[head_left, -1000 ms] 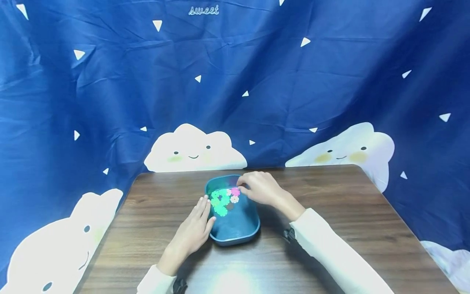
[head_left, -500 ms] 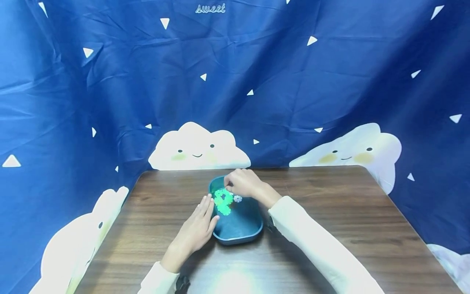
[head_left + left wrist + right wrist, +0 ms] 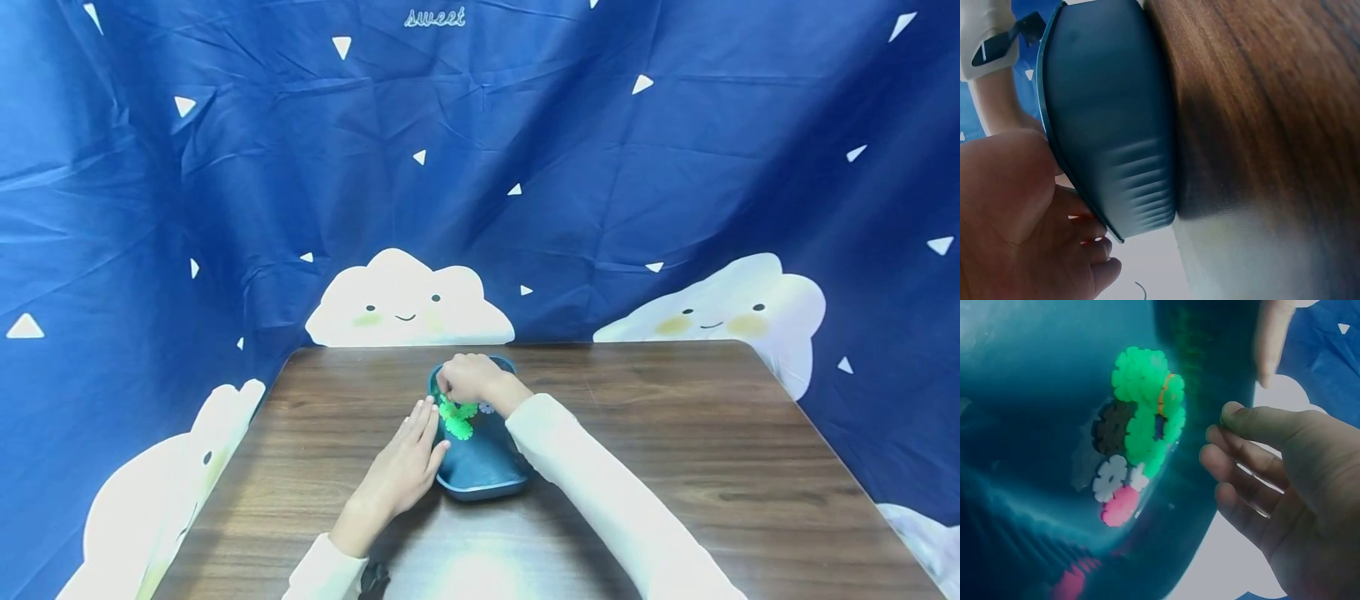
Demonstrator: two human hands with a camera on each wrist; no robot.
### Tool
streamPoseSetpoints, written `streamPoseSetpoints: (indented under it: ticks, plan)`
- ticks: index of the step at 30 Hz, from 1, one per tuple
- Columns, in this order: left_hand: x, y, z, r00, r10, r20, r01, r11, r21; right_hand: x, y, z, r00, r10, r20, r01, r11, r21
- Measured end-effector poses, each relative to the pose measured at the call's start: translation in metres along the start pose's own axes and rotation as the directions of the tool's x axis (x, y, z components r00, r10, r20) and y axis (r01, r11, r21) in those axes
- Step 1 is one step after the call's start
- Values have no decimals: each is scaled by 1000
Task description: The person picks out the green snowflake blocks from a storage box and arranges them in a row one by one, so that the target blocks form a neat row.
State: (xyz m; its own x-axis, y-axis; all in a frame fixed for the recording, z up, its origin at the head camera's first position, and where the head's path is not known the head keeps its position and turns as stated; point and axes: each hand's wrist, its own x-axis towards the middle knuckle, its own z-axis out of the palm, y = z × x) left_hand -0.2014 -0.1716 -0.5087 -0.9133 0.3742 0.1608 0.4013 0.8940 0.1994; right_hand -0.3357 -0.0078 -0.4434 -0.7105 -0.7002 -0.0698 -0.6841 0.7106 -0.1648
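Note:
A blue-green plastic tray (image 3: pixel 480 462) stands on the table. Against its left side rests my left hand (image 3: pixel 401 462), fingers straight along the rim. Inside lie several flower-shaped plastic discs; the right wrist view shows green discs (image 3: pixel 1141 434), a dark brown disc (image 3: pixel 1112 428), a pale disc (image 3: pixel 1110 478) and a pink disc (image 3: pixel 1120 507). My right hand (image 3: pixel 474 380) hovers over the far left part of the tray, near the green discs. Its fingers are bent, thumb tip close to the index finger; whether a disc is between them is unclear.
The tray sits on a brown wooden table (image 3: pixel 645 433), near its far edge. Behind hangs a blue cloth (image 3: pixel 555 225) with white clouds and triangles. Light glares on the table at the front.
My right hand has moved leftward across the tray, from its right rim to over the green discs, covering some of them. My left hand stays at the tray's left side. The head view has shifted slightly.

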Motion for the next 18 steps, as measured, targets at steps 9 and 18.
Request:
streamPoseSetpoints:
  ticks: [9,18]
  plan:
    - [0,0,2,1000,10,-15,-10,1000,-3,12,-5,17,998,50,45,-48,998,-50]
    - [0,2,-3,1000,1,-8,-1,1000,-3,16,-10,27,992,97,76,-88,990,-113]
